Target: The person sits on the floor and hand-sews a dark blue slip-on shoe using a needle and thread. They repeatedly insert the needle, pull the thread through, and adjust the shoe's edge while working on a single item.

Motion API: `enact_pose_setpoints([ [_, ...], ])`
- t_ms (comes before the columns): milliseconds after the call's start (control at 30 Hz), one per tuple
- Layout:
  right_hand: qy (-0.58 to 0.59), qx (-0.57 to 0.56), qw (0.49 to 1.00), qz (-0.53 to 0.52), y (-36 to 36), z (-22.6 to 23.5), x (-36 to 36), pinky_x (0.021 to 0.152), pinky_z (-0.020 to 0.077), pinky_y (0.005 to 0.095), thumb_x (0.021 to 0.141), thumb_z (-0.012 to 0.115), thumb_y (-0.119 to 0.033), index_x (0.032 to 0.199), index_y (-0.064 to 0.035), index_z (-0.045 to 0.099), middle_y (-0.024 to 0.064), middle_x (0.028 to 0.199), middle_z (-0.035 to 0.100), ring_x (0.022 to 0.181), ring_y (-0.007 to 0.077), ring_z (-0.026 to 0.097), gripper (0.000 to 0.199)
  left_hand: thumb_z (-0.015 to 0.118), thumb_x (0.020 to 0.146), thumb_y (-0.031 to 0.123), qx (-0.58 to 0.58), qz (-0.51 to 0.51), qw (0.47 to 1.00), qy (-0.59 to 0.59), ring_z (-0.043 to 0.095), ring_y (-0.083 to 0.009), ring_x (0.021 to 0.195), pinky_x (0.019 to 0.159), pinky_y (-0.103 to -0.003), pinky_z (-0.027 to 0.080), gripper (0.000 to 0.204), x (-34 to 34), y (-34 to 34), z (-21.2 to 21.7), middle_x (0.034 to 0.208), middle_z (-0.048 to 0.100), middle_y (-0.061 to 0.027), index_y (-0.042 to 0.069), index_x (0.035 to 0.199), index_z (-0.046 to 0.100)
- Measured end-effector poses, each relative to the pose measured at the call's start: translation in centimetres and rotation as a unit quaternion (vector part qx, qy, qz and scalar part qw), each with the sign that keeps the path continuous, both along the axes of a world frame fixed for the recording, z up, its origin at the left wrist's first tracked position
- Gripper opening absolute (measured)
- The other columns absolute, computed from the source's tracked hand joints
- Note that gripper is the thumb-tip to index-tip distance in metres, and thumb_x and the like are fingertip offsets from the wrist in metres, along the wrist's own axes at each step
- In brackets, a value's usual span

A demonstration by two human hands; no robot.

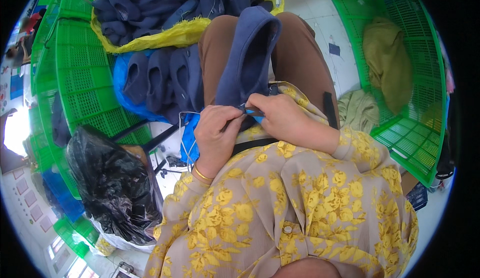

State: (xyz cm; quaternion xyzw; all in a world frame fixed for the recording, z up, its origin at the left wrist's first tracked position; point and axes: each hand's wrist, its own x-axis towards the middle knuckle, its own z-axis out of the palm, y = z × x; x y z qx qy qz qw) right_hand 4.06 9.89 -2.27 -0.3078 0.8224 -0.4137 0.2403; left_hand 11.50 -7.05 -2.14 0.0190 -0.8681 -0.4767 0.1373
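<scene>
Around the seated person, a yellow sack [187, 34] heaped with blue shoes [150, 3] stands beyond the knees, and below it a blue plastic bag [120, 78] carries a row of similar shoes [159, 75]. Stacked green crates [85, 93] rise along the left, with a bulky black plastic bag [107, 188] nearer the body; on the right, another green crate [345, 23] has an olive cloth [387, 63] inside, and a pale green cloth [359, 110] lies between it and the lap. A thin whitish cord [182, 138] loops just beside the left wrist, near a gold-coloured bracelet [201, 176]. The worked shoe [230, 68] lies lengthwise over the lap, on brown trousers [307, 53], its near end at the fingertips and the rest reaching away. The left hand [217, 128] is closed in a pinch on that near end; the right hand [280, 115], also closed, grips a small dark tool [254, 112] with a touch of blue, its tip close to the left fingertips. The hands cover part of the near end. The shoe is plain dark blue, soft-looking, rounded at its far end, with a long opening tilted up and rightward and a darker interior.
</scene>
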Motion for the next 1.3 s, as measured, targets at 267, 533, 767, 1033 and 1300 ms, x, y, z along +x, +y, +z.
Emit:
enact_pose_setpoints([
  [267, -0.077, -0.019, 0.996, -0.037, 0.8, 0.3, 0.4, 0.071, 0.0471, 0.0506, 0.076, 0.056, 0.006, 0.1, -0.0008, 0.051, 0.0238, 0.086, 0.064, 0.083, 0.0436, 0.062, 0.026, 0.073, 0.071, -0.005, -0.015, 0.004, 1.0, -0.001, 0.061, -0.0244, 0.078, 0.071, -0.032, 0.047, 0.015, -0.2, 0.3, 0.9, 0.083, 0.067, -0.0083, 0.002, 0.083, 0.068],
  [533, -0.135, -0.044, 0.987, -0.071, -0.2, 0.6, 0.4, 0.071, 0.0496, 0.0487, 0.082, 0.058, 0.004, 0.105, -0.0024, 0.041, 0.0244, 0.086, 0.063, 0.086, 0.0446, 0.062, 0.029, 0.075, 0.07, -0.005, -0.012, -0.029, 0.999, 0.029, 0.063, -0.0209, 0.078, 0.073, -0.031, 0.048, 0.018, 0.0, 0.0, 0.3, 0.085, 0.07, -0.0067, 0.003, 0.086, 0.069],
  [767, -0.154, -0.092, 0.983, -0.047, -0.4, 0.7, 0.1, 0.069, 0.0509, 0.0478, 0.086, 0.057, 0.0, 0.113, -0.005, 0.042, 0.0242, 0.091, 0.064, 0.083, 0.0446, 0.063, 0.031, 0.071, 0.072, -0.008, -0.012, -0.055, 0.997, 0.053, 0.063, -0.0213, 0.079, 0.074, -0.032, 0.047, 0.019, -0.1, -0.1, 0.0, 0.086, 0.07, -0.0073, 0.002, 0.087, 0.07],
  [1033, -0.029, 0.022, 0.999, 0.002, -0.5, 1.4, -0.8, 0.066, 0.0492, 0.0474, 0.086, 0.058, -0.008, 0.103, -0.0081, 0.054, 0.0179, 0.1, 0.063, 0.081, 0.0416, 0.063, 0.018, 0.071, 0.07, -0.008, -0.04, -0.064, 0.995, 0.064, 0.062, -0.0232, 0.08, 0.079, -0.037, 0.047, 0.021, 0.2, -0.1, -0.5, 0.085, 0.069, -0.0071, 0.003, 0.087, 0.071],
  [1300, 0.118, -0.233, 0.964, -0.059, -2.3, 0.9, -1.5, 0.061, 0.0472, 0.0357, 0.082, 0.057, 0.001, 0.096, -0.0083, 0.058, 0.0056, 0.104, 0.059, 0.084, 0.0239, 0.062, 0.017, 0.071, 0.067, -0.006, -0.1, -0.089, 0.988, 0.075, 0.062, -0.024, 0.082, 0.079, -0.037, 0.047, 0.022, -0.1, -0.2, -0.3, 0.085, 0.068, -0.0074, 0.004, 0.087, 0.071],
])
